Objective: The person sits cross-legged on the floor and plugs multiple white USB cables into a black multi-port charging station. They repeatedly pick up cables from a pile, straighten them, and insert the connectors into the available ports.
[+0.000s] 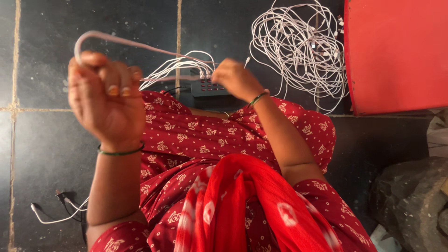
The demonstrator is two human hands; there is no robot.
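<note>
My left hand: fingers curled shut on a looped white cable, smooth and thin
My right hand: pinching a cable end at the charging hub (dark, boxy, several cables plugged in)
Floor: dark tiles, with a tangled heap of white cables beside a red chair

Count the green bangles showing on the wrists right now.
2. One green bangle circles the left wrist, below the left hand gripping a white cable. The other green bangle circles the right wrist, by the right hand.
</note>
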